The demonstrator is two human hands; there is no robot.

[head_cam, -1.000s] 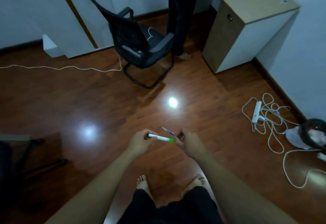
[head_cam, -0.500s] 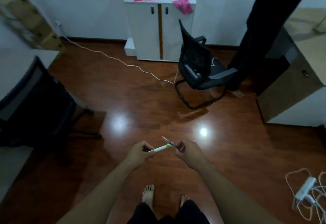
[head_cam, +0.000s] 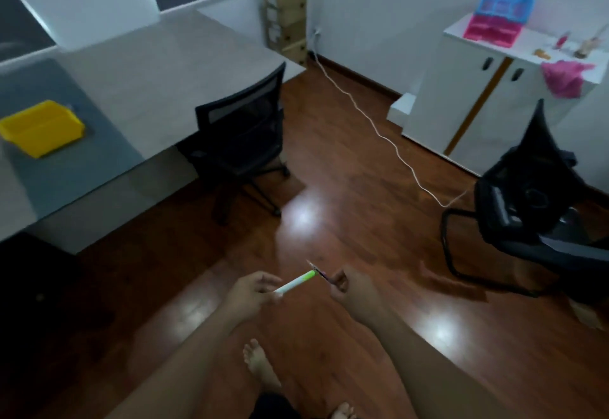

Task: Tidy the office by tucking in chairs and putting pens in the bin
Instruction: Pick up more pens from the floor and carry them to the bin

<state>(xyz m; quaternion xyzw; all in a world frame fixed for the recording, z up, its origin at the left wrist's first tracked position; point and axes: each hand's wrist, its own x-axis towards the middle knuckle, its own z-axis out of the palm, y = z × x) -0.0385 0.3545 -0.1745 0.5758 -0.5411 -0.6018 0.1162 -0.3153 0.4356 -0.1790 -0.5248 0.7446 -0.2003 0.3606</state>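
left hand [head_cam: 252,295] low centre of frame, grip closed on the white pen with the green cap [head_cam: 295,283]: pinched at its white end, green cap pointing up and right. right hand [head_cam: 354,293] just beside it, grip closed on a thinner dark pen [head_cam: 319,273], tip slanting up and left. the two pens cross or nearly touch near the green cap; cannot tell which, frame is blurred.

handling, judged: both pens light, stiff, smooth barrels. a fingertip pinch is enough, but the end hold on the white one lets it swing; taking it nearer mid-barrel would steady it. thin pen could slip or roll out of a loose pinch. neither fragile.

pose: both forearms reach forward from the bottom edge, wrists about level, hands close together above the wooden floor [head_cam: 362,221], well clear of it. my bare feet show below.

yellow bin [head_cam: 41,128] sits on the grey surface [head_cam: 138,89] at left of frame, well apart from my hands. pens not yet in it.

desk chair [head_cam: 242,141] centre left, seat partly under the surface edge. second black chair [head_cam: 534,207] at right stands out in the open floor, near the white cabinet [head_cam: 468,95]; not tucked in.
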